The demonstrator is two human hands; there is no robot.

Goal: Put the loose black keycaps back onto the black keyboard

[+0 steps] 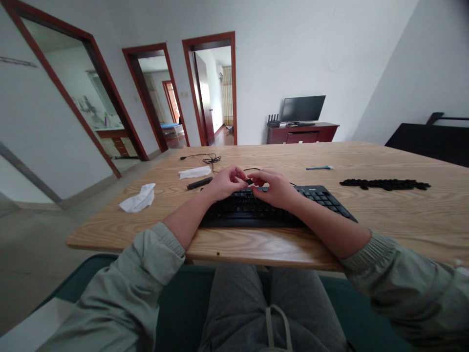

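A small black keycap (249,181) is pinched between the fingertips of my left hand (226,184) and my right hand (275,188), just above the upper part of a black keyboard (252,217). Both hands are closed, with thumbs and forefingers meeting around the keycap. The keyboard lies flat near the table's front edge. My hands and right forearm cover part of its keys, while the number pad shows at the right. Some key positions in the middle look bare, but the detail is too small to be sure.
On the wooden table (366,225), black keycaps (384,184) lie in a long cluster at right. A blue brush (319,167) lies behind the keyboard. Left are a coiled cable (211,159), a dark bar (200,183), a folded tissue (195,172) and a crumpled tissue (138,198).
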